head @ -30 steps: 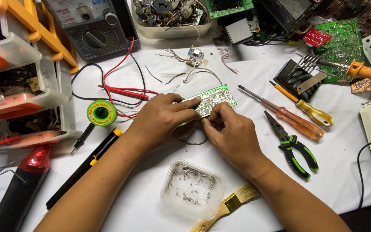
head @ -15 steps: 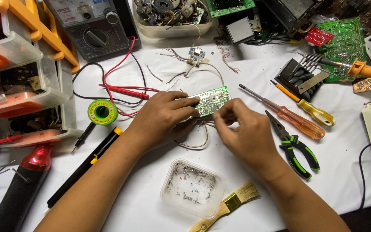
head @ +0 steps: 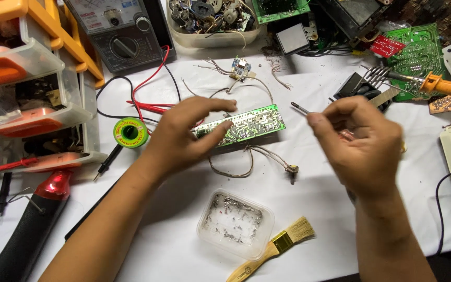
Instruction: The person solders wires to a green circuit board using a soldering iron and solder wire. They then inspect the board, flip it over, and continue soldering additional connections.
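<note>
My left hand (head: 184, 137) holds the left end of a long green circuit board (head: 251, 124), solder side up, just above the white table (head: 147, 245). Thin wires (head: 259, 156) hang from the board and end in a small part on the table. To the right of the board, my right hand (head: 364, 146) is raised, its fingers pinched on a screwdriver. Only the screwdriver's metal tip (head: 299, 108) shows, pointing left toward the board. The rest of the tool is hidden by the hand.
A clear plastic tub of metal scraps (head: 236, 223) and a paintbrush (head: 272, 246) lie in front. A solder reel (head: 130, 131), multimeter (head: 117, 36) with red and black leads and parts drawers (head: 32, 78) are at left. Soldering iron (head: 444, 86), green boards and a junk tray stand behind.
My right hand left the board, moved right and closed on the screwdriver. My left hand still holds the board, which now sits lower and flatter, with its fingers spread.
</note>
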